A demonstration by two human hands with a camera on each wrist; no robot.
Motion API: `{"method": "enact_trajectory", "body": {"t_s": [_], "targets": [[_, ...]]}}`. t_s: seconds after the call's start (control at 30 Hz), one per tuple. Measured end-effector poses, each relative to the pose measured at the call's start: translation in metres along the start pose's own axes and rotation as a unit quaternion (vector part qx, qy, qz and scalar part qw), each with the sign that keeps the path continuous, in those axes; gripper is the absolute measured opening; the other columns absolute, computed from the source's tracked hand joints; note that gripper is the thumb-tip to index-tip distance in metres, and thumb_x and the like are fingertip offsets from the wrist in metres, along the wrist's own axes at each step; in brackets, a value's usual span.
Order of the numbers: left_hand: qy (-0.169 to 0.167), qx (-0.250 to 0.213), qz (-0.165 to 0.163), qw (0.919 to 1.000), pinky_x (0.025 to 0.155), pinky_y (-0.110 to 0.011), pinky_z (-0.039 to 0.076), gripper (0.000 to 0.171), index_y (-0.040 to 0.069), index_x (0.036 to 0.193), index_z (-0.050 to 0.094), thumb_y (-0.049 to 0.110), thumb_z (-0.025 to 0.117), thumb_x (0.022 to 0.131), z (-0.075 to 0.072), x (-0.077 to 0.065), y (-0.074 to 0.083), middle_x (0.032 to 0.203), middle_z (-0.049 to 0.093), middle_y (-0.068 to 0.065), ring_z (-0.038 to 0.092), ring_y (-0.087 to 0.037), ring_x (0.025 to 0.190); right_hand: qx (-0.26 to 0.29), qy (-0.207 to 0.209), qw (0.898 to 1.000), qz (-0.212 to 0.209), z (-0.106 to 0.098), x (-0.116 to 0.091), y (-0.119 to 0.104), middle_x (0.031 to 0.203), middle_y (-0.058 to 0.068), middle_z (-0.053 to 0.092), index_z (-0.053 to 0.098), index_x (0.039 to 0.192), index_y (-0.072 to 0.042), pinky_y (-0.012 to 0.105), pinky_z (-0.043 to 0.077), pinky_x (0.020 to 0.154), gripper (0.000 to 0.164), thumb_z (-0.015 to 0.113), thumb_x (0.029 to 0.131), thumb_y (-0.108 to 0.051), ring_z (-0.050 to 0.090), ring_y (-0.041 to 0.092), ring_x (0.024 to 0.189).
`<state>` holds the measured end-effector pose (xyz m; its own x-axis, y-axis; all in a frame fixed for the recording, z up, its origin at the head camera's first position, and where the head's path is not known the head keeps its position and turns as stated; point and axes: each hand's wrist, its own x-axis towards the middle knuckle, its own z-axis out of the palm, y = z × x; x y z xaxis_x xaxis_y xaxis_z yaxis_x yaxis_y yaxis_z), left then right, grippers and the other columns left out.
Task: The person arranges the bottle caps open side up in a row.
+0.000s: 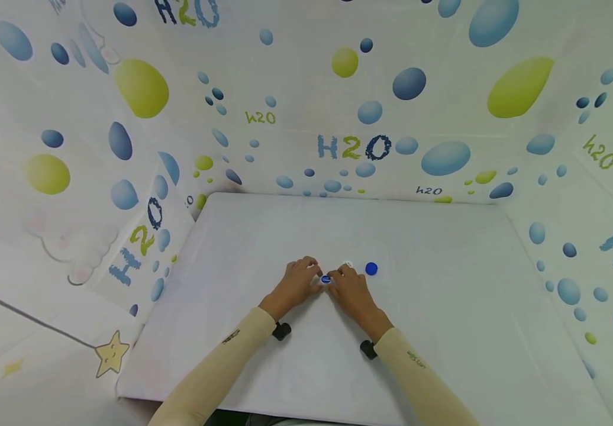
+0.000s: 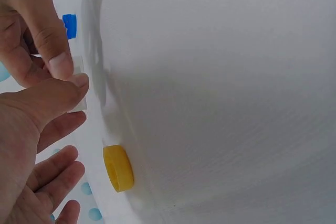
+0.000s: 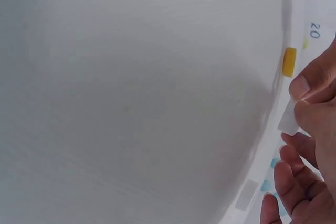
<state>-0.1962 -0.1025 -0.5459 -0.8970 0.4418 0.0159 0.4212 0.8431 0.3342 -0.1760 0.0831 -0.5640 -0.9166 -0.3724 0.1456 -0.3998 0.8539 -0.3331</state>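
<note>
A small white bottle cap (image 3: 288,120) with a blue-marked top is pinched between the thumbs and fingers of both hands. In the head view my left hand (image 1: 298,281) comes from its left and my right hand (image 1: 350,291) from its right. The thumbs lie close together on the cap's near side in the left wrist view, hiding much of it. A blue cap (image 1: 371,268) sits on the table just right of my right hand. Another white cap (image 1: 347,264) peeks out behind the right fingers. The yellow cap (image 2: 118,168) stands near my left hand, hidden in the head view.
The white-covered table (image 1: 445,331) reaches back to a patterned cloth wall (image 1: 296,65), with similar cloth at both sides. A dark wrist camera (image 1: 281,331) is on the left wrist and another dark camera (image 1: 368,349) on the right.
</note>
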Motion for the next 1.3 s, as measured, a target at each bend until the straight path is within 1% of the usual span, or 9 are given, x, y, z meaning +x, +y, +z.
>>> {"method": "enact_trajectory", "body": {"t_s": [0.07,0.3,0.37,0.5,0.67,0.77,1.0,1.1,1.3], "targets": [[0.002,0.002,-0.003,1.0000,0.116,-0.057,0.037,0.030,0.012,0.118,0.072,0.035,0.076,0.100,0.000,-0.001,0.000,0.141,0.058,-0.012,0.057,-0.034,0.132,0.005,0.001,1.000,0.005,-0.001,0.001,-0.001,0.117,0.011,0.063,0.070,0.131,-0.008,0.044,0.053,0.084,0.034,0.070,0.104,-0.029,0.064,0.027,0.107],[0.006,0.012,-0.013,0.9998,0.115,-0.059,0.035,0.032,0.011,0.119,0.070,0.034,0.077,0.099,0.000,-0.001,0.000,0.139,0.059,-0.012,0.058,-0.033,0.132,0.026,0.018,0.999,0.007,-0.007,0.002,-0.006,0.113,0.012,0.065,0.072,0.123,-0.003,0.044,0.054,0.081,0.037,0.071,0.103,-0.035,0.064,0.027,0.101],[0.008,0.009,-0.010,0.9999,0.115,-0.059,0.035,0.033,0.010,0.119,0.070,0.035,0.076,0.099,0.000,-0.002,0.000,0.137,0.060,-0.012,0.059,-0.033,0.130,0.037,0.015,0.999,0.016,-0.008,0.002,-0.007,0.114,0.013,0.066,0.072,0.123,-0.003,0.045,0.054,0.083,0.039,0.070,0.104,-0.036,0.064,0.027,0.103],[0.024,0.008,0.004,0.9997,0.112,-0.060,0.036,0.033,0.010,0.118,0.069,0.036,0.077,0.098,-0.001,-0.003,0.000,0.133,0.061,-0.011,0.061,-0.032,0.126,0.059,0.006,0.997,0.045,-0.010,0.003,-0.008,0.116,0.014,0.066,0.072,0.122,-0.003,0.047,0.054,0.088,0.041,0.064,0.106,-0.040,0.064,0.029,0.105],[0.046,0.005,0.013,0.9989,0.109,-0.059,0.038,0.033,0.013,0.113,0.069,0.038,0.080,0.096,-0.001,-0.004,0.001,0.129,0.062,-0.008,0.062,-0.030,0.124,0.097,0.017,0.993,0.069,-0.014,0.004,-0.009,0.114,0.015,0.067,0.073,0.115,-0.002,0.049,0.054,0.088,0.040,0.059,0.108,-0.039,0.065,0.028,0.100],[0.051,0.006,0.013,0.9986,0.109,-0.058,0.039,0.033,0.014,0.114,0.069,0.039,0.079,0.096,-0.002,-0.004,0.003,0.129,0.062,-0.007,0.062,-0.029,0.124,0.122,0.019,0.989,0.082,-0.014,0.004,-0.010,0.112,0.014,0.067,0.073,0.112,-0.001,0.049,0.053,0.088,0.041,0.056,0.109,-0.038,0.064,0.027,0.096],[0.066,0.012,0.014,0.9976,0.109,-0.057,0.040,0.031,0.014,0.111,0.069,0.040,0.076,0.098,-0.002,-0.003,0.005,0.127,0.062,-0.006,0.062,-0.026,0.124,0.146,0.019,0.985,0.093,-0.009,0.004,-0.009,0.104,0.011,0.065,0.072,0.110,-0.001,0.048,0.052,0.085,0.044,0.049,0.111,-0.038,0.062,0.024,0.091],[0.066,0.019,0.015,0.9975,0.110,-0.057,0.040,0.029,0.015,0.112,0.069,0.040,0.075,0.099,0.000,-0.003,0.004,0.127,0.062,-0.005,0.062,-0.025,0.125,0.153,0.016,0.983,0.097,-0.008,0.003,-0.008,0.102,0.010,0.065,0.072,0.111,-0.001,0.049,0.051,0.084,0.045,0.047,0.112,-0.038,0.061,0.024,0.090],[0.074,0.019,0.020,0.9969,0.110,-0.057,0.041,0.027,0.014,0.112,0.069,0.037,0.076,0.099,0.001,-0.003,0.003,0.128,0.063,-0.006,0.062,-0.026,0.125,0.167,0.007,0.980,0.108,-0.006,0.003,-0.008,0.105,0.010,0.066,0.074,0.112,-0.002,0.052,0.051,0.089,0.046,0.047,0.112,-0.040,0.063,0.025,0.094]]}}
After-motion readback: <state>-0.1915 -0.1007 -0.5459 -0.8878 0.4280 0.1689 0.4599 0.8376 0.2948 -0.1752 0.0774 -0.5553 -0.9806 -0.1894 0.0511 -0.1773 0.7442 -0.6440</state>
